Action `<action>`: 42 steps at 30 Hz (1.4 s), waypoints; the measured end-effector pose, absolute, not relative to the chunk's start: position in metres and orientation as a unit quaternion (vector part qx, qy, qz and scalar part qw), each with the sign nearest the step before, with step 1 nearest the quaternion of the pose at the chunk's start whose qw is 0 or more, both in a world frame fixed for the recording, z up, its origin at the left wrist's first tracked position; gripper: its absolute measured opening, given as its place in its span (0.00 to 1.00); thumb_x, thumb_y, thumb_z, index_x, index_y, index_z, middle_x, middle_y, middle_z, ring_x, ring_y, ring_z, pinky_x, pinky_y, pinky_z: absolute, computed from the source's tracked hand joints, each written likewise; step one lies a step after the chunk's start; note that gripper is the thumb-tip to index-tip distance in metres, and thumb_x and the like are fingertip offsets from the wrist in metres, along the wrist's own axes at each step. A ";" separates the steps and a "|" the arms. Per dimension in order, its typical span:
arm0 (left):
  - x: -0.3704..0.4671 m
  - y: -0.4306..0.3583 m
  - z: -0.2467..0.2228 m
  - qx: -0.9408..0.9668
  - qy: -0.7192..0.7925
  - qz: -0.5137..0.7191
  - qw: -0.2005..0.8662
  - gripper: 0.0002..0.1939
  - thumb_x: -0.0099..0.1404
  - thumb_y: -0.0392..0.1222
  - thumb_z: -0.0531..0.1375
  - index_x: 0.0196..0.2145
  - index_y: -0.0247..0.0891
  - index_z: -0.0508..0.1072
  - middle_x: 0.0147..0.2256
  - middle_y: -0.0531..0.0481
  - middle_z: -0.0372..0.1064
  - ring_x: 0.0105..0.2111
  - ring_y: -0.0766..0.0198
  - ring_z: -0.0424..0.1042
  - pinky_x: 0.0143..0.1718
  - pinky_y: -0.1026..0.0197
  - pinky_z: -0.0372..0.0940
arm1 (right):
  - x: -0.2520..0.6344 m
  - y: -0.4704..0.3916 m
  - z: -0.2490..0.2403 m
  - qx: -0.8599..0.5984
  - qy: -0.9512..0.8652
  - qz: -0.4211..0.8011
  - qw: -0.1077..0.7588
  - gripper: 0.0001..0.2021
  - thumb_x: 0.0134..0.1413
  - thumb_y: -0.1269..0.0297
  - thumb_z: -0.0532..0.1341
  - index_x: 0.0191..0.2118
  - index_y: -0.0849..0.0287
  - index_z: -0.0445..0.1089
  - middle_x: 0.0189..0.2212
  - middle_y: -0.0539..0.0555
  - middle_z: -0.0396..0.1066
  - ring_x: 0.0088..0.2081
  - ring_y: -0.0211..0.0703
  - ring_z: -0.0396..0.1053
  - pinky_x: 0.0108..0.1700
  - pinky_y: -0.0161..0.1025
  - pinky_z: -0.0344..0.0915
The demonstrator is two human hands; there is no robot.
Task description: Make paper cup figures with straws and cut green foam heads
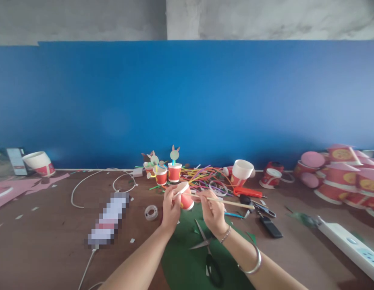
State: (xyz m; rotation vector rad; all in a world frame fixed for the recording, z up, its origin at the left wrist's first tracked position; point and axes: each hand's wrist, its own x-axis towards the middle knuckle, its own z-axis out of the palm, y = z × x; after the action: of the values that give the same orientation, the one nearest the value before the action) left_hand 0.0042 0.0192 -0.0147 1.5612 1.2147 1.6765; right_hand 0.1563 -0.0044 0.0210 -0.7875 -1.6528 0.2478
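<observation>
Scissors [208, 242] (on grn sheet [179, 264]) nr cup [186, 202] in L hand [171, 207]

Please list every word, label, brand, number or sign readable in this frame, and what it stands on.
None can be read.
Stacked cups at right: yellow emblems, too blurred to read.
Held red cup: a yellow mark, too small to make out.
Phone-like device on the table: pixelated, unreadable.
Upright screen at far left: too small and blurred.
</observation>
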 end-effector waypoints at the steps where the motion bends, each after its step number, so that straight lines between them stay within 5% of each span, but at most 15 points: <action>1: 0.004 0.018 -0.013 0.584 0.456 0.620 0.259 0.13 0.64 0.45 0.52 0.38 0.36 0.71 0.46 0.42 0.63 0.46 0.56 0.68 0.47 0.55 0.64 | 0.156 -0.004 0.020 -0.345 -0.710 0.110 0.604 0.12 0.61 0.71 0.52 0.34 0.58 0.73 0.32 0.56 0.72 0.37 0.43 0.71 0.35 0.38 0.71; 8: 0.005 0.015 -0.006 0.603 0.467 0.613 0.207 0.10 0.63 0.44 0.52 0.30 0.37 0.69 0.39 0.45 0.64 0.42 0.58 0.67 0.45 0.57 0.64 | 0.154 -0.001 0.019 -0.390 -0.665 0.116 0.626 0.13 0.60 0.67 0.54 0.29 0.58 0.73 0.28 0.55 0.74 0.31 0.41 0.72 0.31 0.36 0.70; 14: 0.002 0.017 -0.009 0.596 0.467 0.619 0.212 0.09 0.63 0.43 0.52 0.32 0.37 0.70 0.40 0.45 0.63 0.41 0.58 0.68 0.45 0.56 0.63 | 0.154 -0.003 0.018 -0.359 -0.701 0.095 0.609 0.14 0.61 0.68 0.52 0.28 0.58 0.72 0.28 0.56 0.72 0.33 0.44 0.71 0.34 0.40 0.69; 26: 0.013 0.006 -0.011 0.617 0.412 0.634 0.216 0.07 0.64 0.44 0.56 0.36 0.38 0.69 0.47 0.42 0.61 0.51 0.55 0.64 0.53 0.50 0.60 | 0.154 -0.003 0.010 -0.297 -0.785 0.049 0.542 0.13 0.60 0.74 0.52 0.46 0.57 0.69 0.37 0.57 0.71 0.39 0.42 0.70 0.40 0.40 0.70; 31: 0.013 0.008 -0.012 0.537 0.371 0.670 0.354 0.32 0.61 0.49 0.60 0.58 0.39 0.53 0.55 0.38 0.59 0.55 0.52 0.63 0.54 0.50 0.60 | 0.152 -0.005 0.012 -0.287 -0.779 0.004 0.557 0.13 0.59 0.73 0.54 0.45 0.56 0.70 0.31 0.54 0.67 0.30 0.38 0.67 0.31 0.35 0.68; 35: 0.016 0.012 -0.018 0.539 0.339 0.611 0.470 0.47 0.56 0.51 0.64 0.64 0.41 0.39 0.58 0.35 0.56 0.56 0.49 0.63 0.55 0.49 0.60 | 0.151 -0.007 0.011 -0.269 -0.779 0.019 0.566 0.13 0.60 0.75 0.52 0.45 0.56 0.68 0.29 0.53 0.68 0.29 0.39 0.67 0.31 0.35 0.68; 39: 0.016 0.015 -0.022 0.539 0.392 0.600 0.443 0.50 0.50 0.48 0.68 0.63 0.41 0.46 0.62 0.36 0.50 0.62 0.46 0.52 0.59 0.47 0.53 | 0.151 -0.014 0.011 -0.262 -0.787 0.078 0.553 0.10 0.61 0.72 0.49 0.40 0.57 0.66 0.30 0.54 0.69 0.30 0.39 0.68 0.33 0.36 0.68; 42: 0.015 0.014 -0.018 0.540 0.393 0.608 0.430 0.43 0.50 0.48 0.68 0.60 0.40 0.53 0.59 0.37 0.56 0.61 0.48 0.54 0.59 0.47 0.52 | 0.148 -0.019 0.010 -0.293 -0.756 0.129 0.571 0.10 0.62 0.68 0.49 0.36 0.57 0.66 0.27 0.53 0.68 0.27 0.38 0.66 0.31 0.35 0.66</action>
State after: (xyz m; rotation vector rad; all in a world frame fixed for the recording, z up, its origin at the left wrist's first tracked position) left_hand 0.0150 0.0141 -0.0180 1.3475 0.9804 1.5171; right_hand 0.1482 -0.0189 0.0097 -0.6882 -1.7741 0.3031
